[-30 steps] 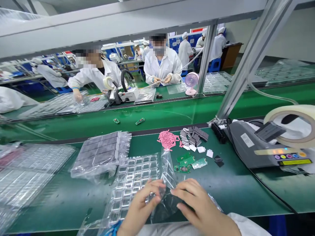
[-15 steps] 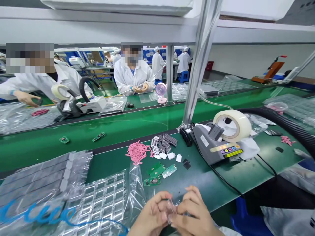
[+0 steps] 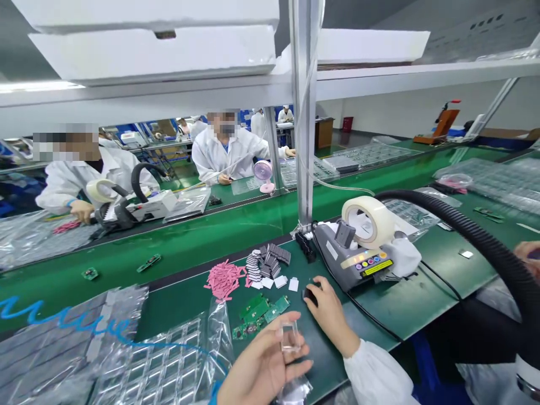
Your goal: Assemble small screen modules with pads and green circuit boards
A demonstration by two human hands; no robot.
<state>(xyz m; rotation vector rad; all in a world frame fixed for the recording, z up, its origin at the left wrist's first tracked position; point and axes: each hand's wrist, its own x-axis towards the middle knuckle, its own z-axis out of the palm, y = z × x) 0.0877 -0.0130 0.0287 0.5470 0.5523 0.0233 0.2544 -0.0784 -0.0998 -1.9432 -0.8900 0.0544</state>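
My left hand (image 3: 270, 360) is turned palm up and holds a small clear plastic frame (image 3: 290, 337) between thumb and fingers. My right hand (image 3: 327, 309) reaches forward to the bench top, its thumb and fingertips closed on a thin black square piece (image 3: 310, 293), which they partly cover. Just beyond the left hand lie several green circuit boards (image 3: 256, 309). White square pieces (image 3: 293, 284) sit close to the right fingertips. Farther back are a heap of pink strips (image 3: 223, 280) and rows of grey-and-white pieces (image 3: 274, 259).
A grey tape dispenser (image 3: 337, 253) with a large tape roll (image 3: 367, 222) stands right of the metal post (image 3: 307, 140). Clear blister trays (image 3: 164, 360) and a coiled blue cord (image 3: 76, 320) lie left. Two boards rest on the green belt (image 3: 181, 230). Co-workers in white coats sit opposite.
My hands were together on the clear piece; now the right hand has let go and moved forward to the black pieces. The left keeps the frame. The view has tilted up and turned right.
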